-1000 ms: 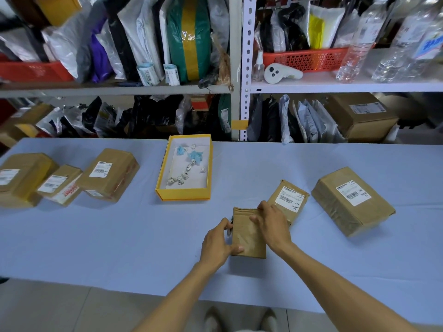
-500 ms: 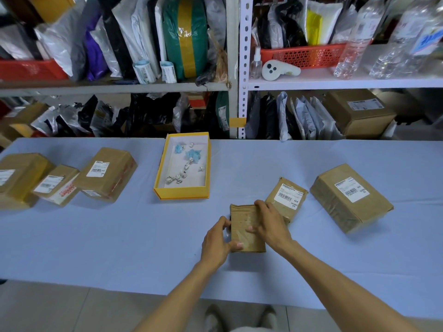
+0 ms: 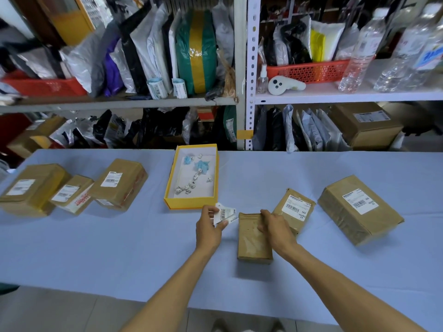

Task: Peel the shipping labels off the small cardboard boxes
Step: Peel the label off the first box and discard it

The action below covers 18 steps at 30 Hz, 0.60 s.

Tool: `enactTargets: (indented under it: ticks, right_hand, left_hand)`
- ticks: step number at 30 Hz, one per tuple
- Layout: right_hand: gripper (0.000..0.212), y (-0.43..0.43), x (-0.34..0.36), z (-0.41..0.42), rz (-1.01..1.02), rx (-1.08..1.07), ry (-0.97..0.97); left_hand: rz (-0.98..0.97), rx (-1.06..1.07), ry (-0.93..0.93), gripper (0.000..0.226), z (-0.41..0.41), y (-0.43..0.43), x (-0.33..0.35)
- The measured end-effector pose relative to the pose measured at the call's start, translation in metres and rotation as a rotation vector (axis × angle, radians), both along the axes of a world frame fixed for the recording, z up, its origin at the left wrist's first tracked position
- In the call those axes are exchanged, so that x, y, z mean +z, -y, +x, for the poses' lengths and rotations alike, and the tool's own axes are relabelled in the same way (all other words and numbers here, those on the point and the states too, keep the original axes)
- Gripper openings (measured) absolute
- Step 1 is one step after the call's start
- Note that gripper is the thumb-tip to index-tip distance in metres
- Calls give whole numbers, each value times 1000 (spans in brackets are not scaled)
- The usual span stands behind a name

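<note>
A small brown cardboard box with a bare top lies on the blue table in front of me. My right hand rests on its far right part, fingers curled over the top. To the left of the box, my left hand pinches a peeled white shipping label, lifted clear of the box. Two labelled boxes lie to the right, a small one and a larger one. Three labelled boxes sit at the far left.
A yellow tray holding several crumpled label scraps stands just beyond my left hand. Shelves packed with parcels, bottles and red baskets rise behind the table. The table's near edge runs just below my forearms.
My left hand has pulled the label off the box and moved it left toward the yellow tray. The box now lies flat under my right hand.
</note>
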State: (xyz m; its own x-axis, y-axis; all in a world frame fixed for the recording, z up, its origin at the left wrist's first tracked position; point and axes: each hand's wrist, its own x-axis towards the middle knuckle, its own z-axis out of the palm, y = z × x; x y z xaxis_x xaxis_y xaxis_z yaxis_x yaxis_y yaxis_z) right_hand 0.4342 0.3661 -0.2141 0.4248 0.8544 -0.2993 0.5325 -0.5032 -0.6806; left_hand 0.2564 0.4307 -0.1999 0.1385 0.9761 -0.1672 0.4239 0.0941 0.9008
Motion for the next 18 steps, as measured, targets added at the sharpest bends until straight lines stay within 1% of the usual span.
enactTargets:
  ticks: [2,5,6,8,9,10,12,13,15,16,18]
  right_hand:
    - [26,1,1,2,2,-26,-52]
    - [32,2,7,5,-12,50,-22]
    - [34,2,8,8,-24,87,24]
    - [38,1,13,13,-29,162,239]
    - [42,0,17,14,18,162,293]
    - [43,-2,22,14,81,151,265]
    - [39,-7,33,10,227,153,145]
    - [37,-9,39,7,261,177,90]
    - [35,-13,39,4,242,237,15]
    - [33,-13,37,2,233,226,-35]
    - [28,-13,34,1,231,116,-178]
  left_hand:
    - [-5,2,24,34,-1,-8,6]
    - [-29,-14,54,36,2,-12,9]
    - [-40,-22,70,36,4,-12,8]
    - [-61,-40,97,37,9,-9,6]
    - [-65,-47,108,36,11,-8,5]
    - [-65,-55,117,36,14,-7,4]
    - [-61,-76,138,34,21,-5,4]
    - [-61,-87,151,34,24,-4,4]
    - [-68,-103,186,33,30,-3,8]
    - [-76,-111,211,33,32,-3,11]
    - [-101,-150,269,34,34,-3,14]
